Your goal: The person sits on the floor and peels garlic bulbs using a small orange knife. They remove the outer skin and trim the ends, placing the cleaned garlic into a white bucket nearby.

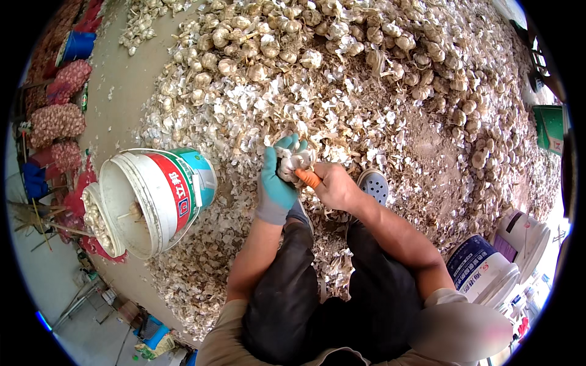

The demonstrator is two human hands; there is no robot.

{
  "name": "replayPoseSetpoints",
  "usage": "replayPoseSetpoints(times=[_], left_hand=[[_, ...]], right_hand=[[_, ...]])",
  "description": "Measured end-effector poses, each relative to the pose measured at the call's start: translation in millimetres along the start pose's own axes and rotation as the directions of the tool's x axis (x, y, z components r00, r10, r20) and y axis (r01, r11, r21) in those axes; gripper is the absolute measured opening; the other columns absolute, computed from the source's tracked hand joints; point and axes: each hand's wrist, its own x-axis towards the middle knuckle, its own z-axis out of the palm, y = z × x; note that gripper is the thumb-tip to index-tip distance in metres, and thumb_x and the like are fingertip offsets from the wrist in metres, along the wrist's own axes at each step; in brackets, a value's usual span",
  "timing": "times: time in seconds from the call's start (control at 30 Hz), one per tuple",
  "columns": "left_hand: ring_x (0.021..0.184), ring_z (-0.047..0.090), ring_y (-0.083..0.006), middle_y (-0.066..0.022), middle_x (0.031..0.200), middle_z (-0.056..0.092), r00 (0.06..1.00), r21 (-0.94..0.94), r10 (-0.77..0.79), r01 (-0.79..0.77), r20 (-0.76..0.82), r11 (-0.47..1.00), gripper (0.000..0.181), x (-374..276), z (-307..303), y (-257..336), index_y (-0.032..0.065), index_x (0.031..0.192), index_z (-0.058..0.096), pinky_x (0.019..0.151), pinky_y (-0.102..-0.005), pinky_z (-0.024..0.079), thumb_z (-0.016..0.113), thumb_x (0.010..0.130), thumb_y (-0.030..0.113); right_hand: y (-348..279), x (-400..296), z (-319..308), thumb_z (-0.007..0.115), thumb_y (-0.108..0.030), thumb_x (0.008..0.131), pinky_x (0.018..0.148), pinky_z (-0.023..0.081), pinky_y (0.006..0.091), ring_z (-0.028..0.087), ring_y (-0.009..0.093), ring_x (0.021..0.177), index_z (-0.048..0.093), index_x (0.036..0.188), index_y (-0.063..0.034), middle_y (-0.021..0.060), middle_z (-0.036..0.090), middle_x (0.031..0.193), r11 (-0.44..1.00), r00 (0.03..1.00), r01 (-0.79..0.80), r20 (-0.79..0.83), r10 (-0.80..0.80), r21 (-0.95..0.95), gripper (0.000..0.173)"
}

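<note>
My left hand (277,185), in a teal and grey work glove, holds a whitish garlic bulb (293,163) with loosened skin. My right hand (333,185) is bare but for an orange cover on its thumb, and presses on the bulb's lower right side; its other fingers are curled. Whether a tool is inside that hand cannot be told. Beneath both hands lies a thick layer of garlic skins (242,123). A heap of whole garlic bulbs (274,43) spreads beyond them.
At left a white plastic bucket (151,196) lies tilted beside a smaller container of garlic (98,219). Red mesh sacks (57,126) and a blue bucket (78,45) stand farther left. Two buckets (483,270) (522,238) are at lower right. My feet, one in a grey clog (374,185), rest among the skins.
</note>
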Motion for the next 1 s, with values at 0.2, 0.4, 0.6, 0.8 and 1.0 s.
replayPoseSetpoints(times=[0.2,0.4,0.6,0.8,1.0], left_hand=[[0.091,0.064,-0.0163,-0.008,0.109,0.068,0.981,0.571,0.166,-0.193,0.1,0.798,0.042,-12.8,-20.0,4.6,-0.0039,0.127,0.058,0.084,-0.0306,0.052,0.061,0.096,0.025],[0.084,0.067,-0.0225,-0.0114,0.094,0.07,0.981,0.155,0.003,0.027,-0.195,0.988,0.031,-2.5,-3.7,10.4,0.001,0.101,0.067,0.074,-0.0324,0.055,0.057,0.096,0.03],[0.086,0.068,-0.0298,-0.0159,0.11,0.069,0.939,-0.155,0.02,-0.077,-0.342,0.985,0.038,2.5,4.1,-9.5,0.0002,0.112,0.062,0.083,-0.0435,0.058,0.049,0.102,0.034],[0.106,0.065,-0.0193,-0.0114,0.117,0.067,0.994,0.694,0.036,-0.101,0.108,0.713,0.057,-15.9,-0.4,12.6,-0.0006,0.131,0.056,0.09,-0.0305,0.055,0.059,0.098,0.046],[0.098,0.068,-0.0184,-0.0097,0.107,0.07,0.982,0.744,0.16,-0.184,0.105,0.643,0.036,-15.2,7.3,12.2,-0.0023,0.121,0.063,0.088,-0.029,0.055,0.072,0.088,0.008]], right_hand=[[1.1,5.4,-4.1,0.068,-0.009,0.085,0.084,0.052,0.0399,0.063,0.032,0.087,0.064,0.075,0.0006,0.0163,0.065,0.083,0.829,0.861,0.458,-0.071,-0.503,-0.321,0.014],[-2.7,0.2,8.2,0.052,-0.029,0.101,0.077,0.048,0.0399,0.062,0.026,0.084,0.062,0.076,-0.0042,0.0106,0.065,0.083,0.606,0.945,-0.156,-0.06,0.321,0.78,0.036],[-3.7,7.4,8.3,0.044,-0.066,0.097,0.054,0.046,0.0268,0.064,0.017,0.061,0.065,0.088,-0.0027,0.0096,0.07,0.077,0.316,0.683,-0.715,0.524,0.51,0.624,0.068],[9.6,3.2,11.7,0.067,-0.034,0.094,0.056,0.047,0.0283,0.064,0.017,0.063,0.067,0.087,-0.0005,0.0075,0.069,0.076,0.374,0.801,-0.594,0.48,0.357,0.713,0.034],[-8.1,-4.2,19.4,0.066,-0.014,0.087,0.068,0.054,0.0426,0.068,0.034,0.07,0.068,0.087,0.0048,0.0216,0.067,0.078,0.995,0.999,0.001,-0.052,0.004,0.097,0.019]])
